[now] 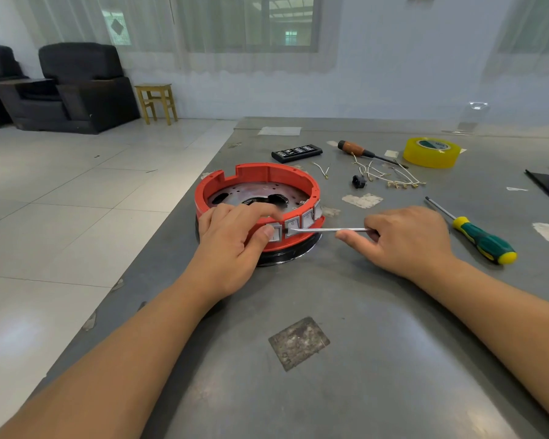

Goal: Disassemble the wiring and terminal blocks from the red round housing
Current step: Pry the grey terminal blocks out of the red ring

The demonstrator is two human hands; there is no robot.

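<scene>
The red round housing (267,175) stands on the grey table (346,312), with a metal plate inside it. Several grey rocker switches (308,218) sit in its near wall. My left hand (232,245) grips the near rim, thumb pressed on the leftmost switch (276,234) and fingers reaching inside. My right hand (406,239) holds a flat metal pry tool (327,230); its tip touches the lower edge of the second switch. Removed white wires with terminals (390,177) and a small black part (358,181) lie behind the housing.
A green and yellow screwdriver (479,237) lies right of my right hand. Farther back are an orange-handled screwdriver (358,150), a black bit case (297,152) and a yellow tape roll (431,152). The table's left edge runs diagonally beside the housing.
</scene>
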